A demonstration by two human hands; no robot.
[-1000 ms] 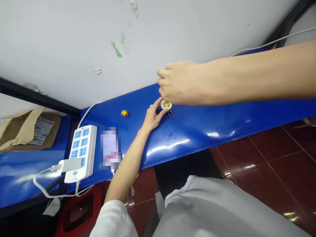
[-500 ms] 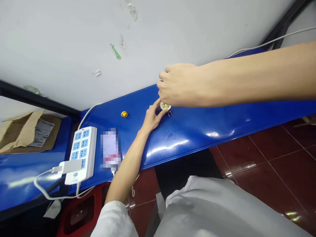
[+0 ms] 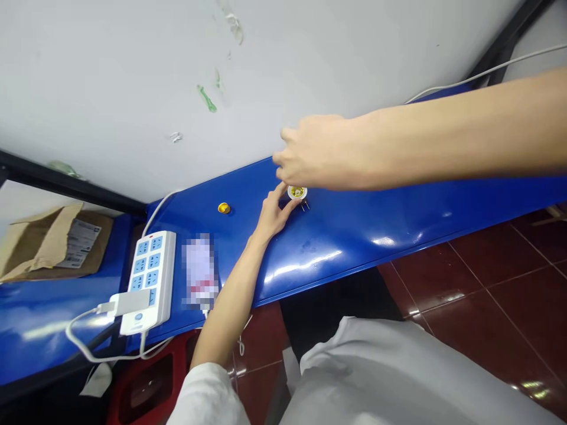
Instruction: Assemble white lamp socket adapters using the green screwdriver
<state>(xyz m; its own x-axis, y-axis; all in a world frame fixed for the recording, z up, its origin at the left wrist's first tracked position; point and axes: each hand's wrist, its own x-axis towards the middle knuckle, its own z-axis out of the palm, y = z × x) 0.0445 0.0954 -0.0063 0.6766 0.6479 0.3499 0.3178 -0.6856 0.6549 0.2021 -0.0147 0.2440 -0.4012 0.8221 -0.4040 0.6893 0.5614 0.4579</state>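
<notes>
My left hand [image 3: 271, 215] has its thumb and fingers closed around the sides of a small round white socket [image 3: 297, 193] on the blue table. Gold-coloured metal shows inside the socket's ring, and two thin metal prongs stick out from its lower side. Directly above it my right hand [image 3: 316, 154] is curled, with the back of the hand towards me. Whatever its fingertips hold is hidden behind the hand. A little gold metal cup [image 3: 224, 208] sits by itself to the left of my left hand.
A white power strip [image 3: 150, 277] with a charger [image 3: 133, 302] plugged in stands at the table's left end. Beside it lies a blurred-out phone-like object [image 3: 200, 268] with a cable. Further left is an open cardboard box [image 3: 48, 248]. A white wall [image 3: 133, 88] backs the table.
My right hand has shifted slightly left and its fingers have turned a little. My left hand keeps its hold on the socket. The whole view has shifted slightly.
</notes>
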